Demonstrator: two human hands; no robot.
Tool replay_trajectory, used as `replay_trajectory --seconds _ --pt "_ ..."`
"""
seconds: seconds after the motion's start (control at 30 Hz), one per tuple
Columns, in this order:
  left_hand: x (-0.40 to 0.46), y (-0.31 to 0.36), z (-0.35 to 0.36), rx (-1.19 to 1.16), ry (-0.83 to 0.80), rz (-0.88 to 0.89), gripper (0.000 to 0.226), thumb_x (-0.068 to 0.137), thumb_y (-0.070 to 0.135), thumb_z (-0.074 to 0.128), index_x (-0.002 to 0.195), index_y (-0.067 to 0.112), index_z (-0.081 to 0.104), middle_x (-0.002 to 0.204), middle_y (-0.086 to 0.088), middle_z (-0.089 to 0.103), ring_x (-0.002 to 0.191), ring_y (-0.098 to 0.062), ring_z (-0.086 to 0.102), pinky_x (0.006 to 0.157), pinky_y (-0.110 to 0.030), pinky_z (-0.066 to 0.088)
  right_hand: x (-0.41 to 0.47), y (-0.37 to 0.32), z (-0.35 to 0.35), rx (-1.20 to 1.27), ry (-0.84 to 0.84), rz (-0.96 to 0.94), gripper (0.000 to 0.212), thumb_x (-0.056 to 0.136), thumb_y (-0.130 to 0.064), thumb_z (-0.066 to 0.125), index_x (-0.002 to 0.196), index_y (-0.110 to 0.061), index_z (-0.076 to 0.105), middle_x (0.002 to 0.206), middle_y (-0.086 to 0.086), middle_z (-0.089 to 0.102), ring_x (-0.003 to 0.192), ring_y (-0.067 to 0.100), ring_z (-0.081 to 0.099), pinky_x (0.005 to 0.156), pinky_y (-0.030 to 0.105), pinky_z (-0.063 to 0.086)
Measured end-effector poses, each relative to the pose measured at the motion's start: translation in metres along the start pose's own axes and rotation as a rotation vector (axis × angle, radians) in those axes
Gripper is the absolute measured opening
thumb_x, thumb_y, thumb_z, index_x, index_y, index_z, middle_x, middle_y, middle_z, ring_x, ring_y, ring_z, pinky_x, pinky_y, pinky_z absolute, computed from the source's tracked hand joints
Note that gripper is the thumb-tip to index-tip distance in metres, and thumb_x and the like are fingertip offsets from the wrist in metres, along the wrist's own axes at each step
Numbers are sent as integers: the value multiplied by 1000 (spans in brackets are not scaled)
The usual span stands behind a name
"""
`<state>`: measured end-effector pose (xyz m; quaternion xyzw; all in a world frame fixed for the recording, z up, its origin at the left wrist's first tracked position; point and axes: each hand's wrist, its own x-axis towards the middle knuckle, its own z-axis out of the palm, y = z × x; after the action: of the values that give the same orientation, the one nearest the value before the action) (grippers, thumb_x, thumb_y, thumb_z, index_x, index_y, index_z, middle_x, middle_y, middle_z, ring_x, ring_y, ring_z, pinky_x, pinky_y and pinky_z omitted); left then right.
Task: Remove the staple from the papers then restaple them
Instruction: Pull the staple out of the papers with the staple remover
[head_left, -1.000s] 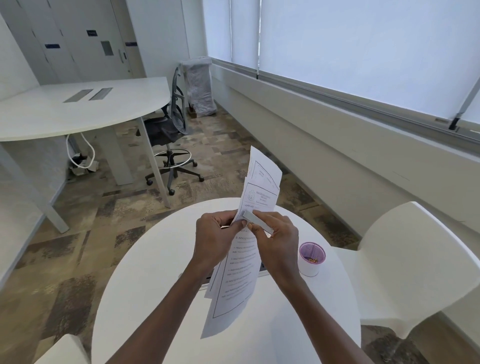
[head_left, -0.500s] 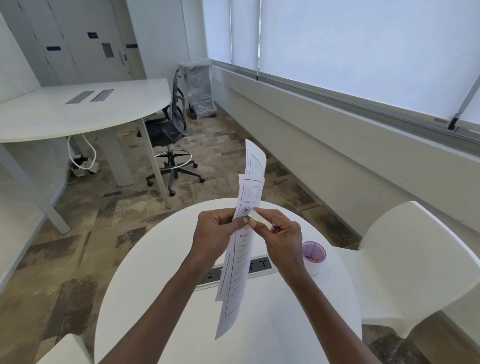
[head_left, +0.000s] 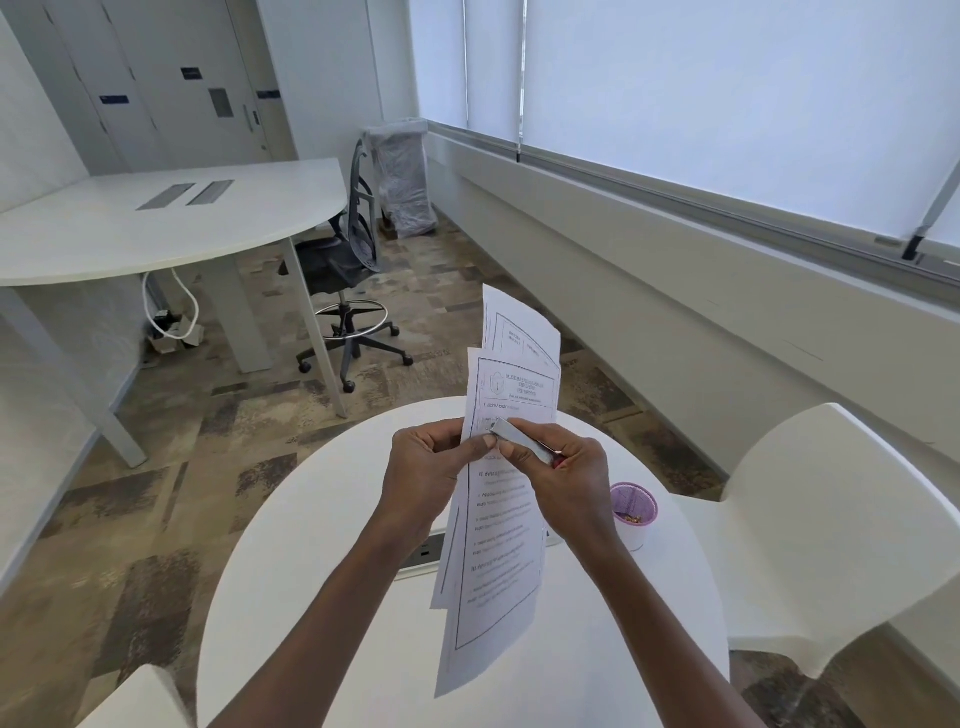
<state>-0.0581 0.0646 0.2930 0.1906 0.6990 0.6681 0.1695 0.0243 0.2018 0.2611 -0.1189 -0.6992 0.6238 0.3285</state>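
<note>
The papers (head_left: 498, 499) are held up in the air above the round white desk (head_left: 322, 597), between the two hands. The left hand (head_left: 426, 462) pinches their left edge, thumb on the front sheet and fingers curled behind. The right hand (head_left: 566, 467) grips a small metal tool (head_left: 519, 440), probably a staple remover or a small stapler, its fingers wrapped round the near end. The tool's tip rests against the front sheet, touching the left thumb.

By the look of it the removal step is in hand. The staple itself is too small to see, so whether it is already out cannot be told. Restapling appears not yet done.

The sheets stand nearly upright, their long axis running from near and low to far and high, the header end farthest away. A back sheet fans out beyond the front one at the far end. The tool's long axis points left and far, tip toward the paper. A purple-rimmed cup (head_left: 634, 512) stands on the desk to the right.
</note>
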Motion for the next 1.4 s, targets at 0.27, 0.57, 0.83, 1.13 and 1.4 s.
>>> replay_trajectory --seconds 0.27,0.57,0.83,1.13,1.4 --pt "-3 2 4 62 40 71 23 85 22 76 108 17 78 103 -2 79 88 -31 75 89 -61 55 1 -1 2 -150 44 -47 29 84 -23 77 112 -17 76 110 -3 76 92 10 73 76 28 62" --pt "4 2 -2 -24 -63 27 24 84 15 76 108 13 78 102 -4 79 91 -27 76 95 -55 55 5 -5 -2 -84 -6 -136 25 81 -14 79 106 -18 79 102 -4 75 96 12 69 73 27 56" --pt "9 1 -3 -101 -136 11 19 83 14 77 101 18 81 105 -4 78 95 -28 75 96 -48 54 7 4 -4 93 -52 -108 26 83 -8 76 109 -12 77 108 -1 74 103 19 69 81 34 60" --pt "9 2 -3 -109 -156 10 18 83 15 76 98 24 82 105 0 79 93 -22 74 82 -33 52 8 8 -6 82 -72 -129 27 84 -6 75 110 -11 76 106 1 74 101 18 69 80 26 58" --pt "10 -3 -1 -157 -180 -25 19 79 23 78 98 22 82 101 -5 79 88 -26 77 69 -23 58 6 7 -8 148 -67 61 29 83 -18 77 111 -16 76 111 -2 75 105 21 71 88 46 60"
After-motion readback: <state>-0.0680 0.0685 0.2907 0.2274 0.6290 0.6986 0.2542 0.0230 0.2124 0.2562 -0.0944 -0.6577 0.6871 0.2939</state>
